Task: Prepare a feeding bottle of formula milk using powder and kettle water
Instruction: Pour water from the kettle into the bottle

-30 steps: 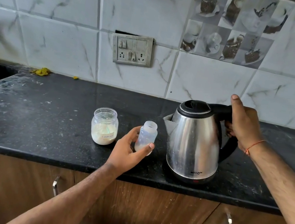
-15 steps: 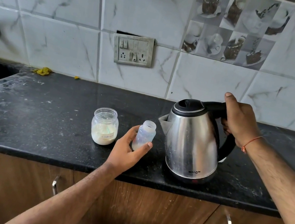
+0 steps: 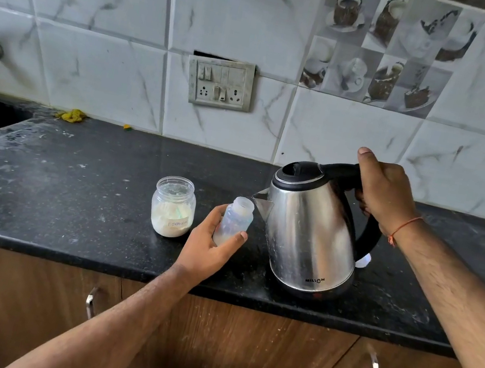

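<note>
Shiny steel kettle [image 3: 310, 234], gripped tight by the right hand [image 3: 385, 196], is tipping toward the open bottle [image 3: 235, 219] the left hand [image 3: 207, 249] is hugging, so pouring slowly is best.

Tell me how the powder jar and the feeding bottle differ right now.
The powder jar stands upright on the counter untouched; the feeding bottle is held tilted in the left hand. The jar is wider and about half full of powder; the bottle is slimmer with only a little at its bottom. Both are clear and lidless.

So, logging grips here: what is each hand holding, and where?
Left hand grips the bottle around its lower body; right hand grips the kettle by its handle.
</note>
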